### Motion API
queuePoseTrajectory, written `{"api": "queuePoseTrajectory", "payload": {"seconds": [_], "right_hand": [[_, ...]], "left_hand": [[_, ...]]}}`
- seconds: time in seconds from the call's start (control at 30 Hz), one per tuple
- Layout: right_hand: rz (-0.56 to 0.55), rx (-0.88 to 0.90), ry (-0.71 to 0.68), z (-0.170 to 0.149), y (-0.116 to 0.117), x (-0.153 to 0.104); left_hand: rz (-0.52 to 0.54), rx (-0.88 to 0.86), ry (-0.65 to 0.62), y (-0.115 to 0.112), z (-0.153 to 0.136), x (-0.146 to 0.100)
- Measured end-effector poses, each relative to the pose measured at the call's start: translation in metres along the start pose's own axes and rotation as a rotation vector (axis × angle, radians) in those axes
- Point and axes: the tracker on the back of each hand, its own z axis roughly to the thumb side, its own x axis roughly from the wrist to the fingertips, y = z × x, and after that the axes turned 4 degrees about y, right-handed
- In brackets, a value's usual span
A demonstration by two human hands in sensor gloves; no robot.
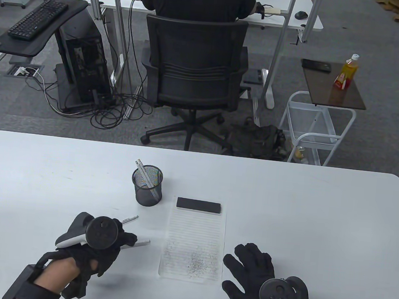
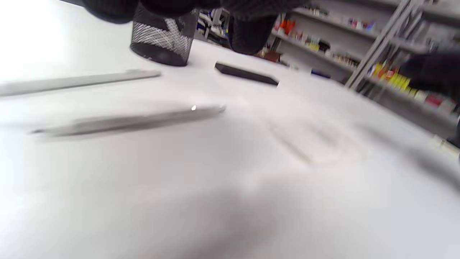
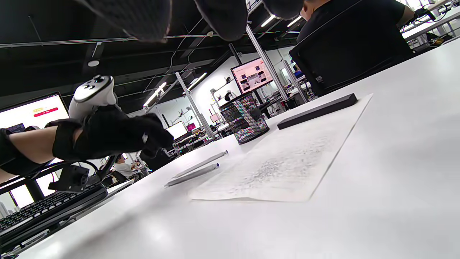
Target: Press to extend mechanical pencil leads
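White table (image 1: 320,217), office floor beyond, seated figure in black on a swivel chair (image 1: 193,68) facing away. Black mesh pen cup (image 1: 147,185) standing upright left of centre, 1 pale mechanical pencil (image 1: 144,172) leaning inside it, cap end up past the rim. Lined paper sheet (image 1: 193,240) flat just right of the cup, grey lead smudges over its near half, black rectangular bar (image 1: 199,205) lying across its far edge. 2 more mechanical pencils flat on the table left of the sheet, roughly parallel: far pencil (image 1: 129,219) and near pencil (image 1: 140,243), both partly hidden under the left hand (image 1: 95,241) in the table view. Seen from the right wrist view, far pencil (image 3: 201,163) and near pencil (image 3: 192,175) lying side by side, close but apart, with the left hand (image 3: 107,135) raised above them, fingers loosely curled, holding nothing, not touching either pencil. Left wrist view blurred, both pencils lying bare on the table under the fingertips. Right hand (image 1: 260,286) resting palm down on the table just right of the sheet, fingers spread wide, empty. Tracker strapped on the back of each hand.
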Motion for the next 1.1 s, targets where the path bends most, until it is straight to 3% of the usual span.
{"api": "queuePoseTrajectory", "payload": {"seconds": [0.47, 1.1], "right_hand": [[0.006, 0.001, 0.01, 0.001, -0.001, 0.0], [0.011, 0.003, 0.012, 0.001, -0.001, 0.001]], "left_hand": [[0.048, 0.43, 0.024, -0.032, -0.002, -0.01], [0.064, 0.54, -0.01, -0.05, 0.005, -0.002]]}}
